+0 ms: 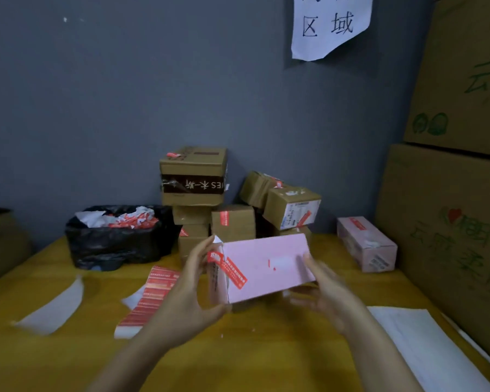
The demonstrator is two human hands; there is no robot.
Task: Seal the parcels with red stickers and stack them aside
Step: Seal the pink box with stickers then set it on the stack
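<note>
A person holds a pink box (269, 267) above a yellow table (238, 349). The left hand (190, 290) grips one end between thumb and fingers, and the blurred right hand (326, 290) clasps the other. A red sticker (232, 271) wraps the box's left corner. Brown boxes (193, 176) stand stacked behind.
</note>
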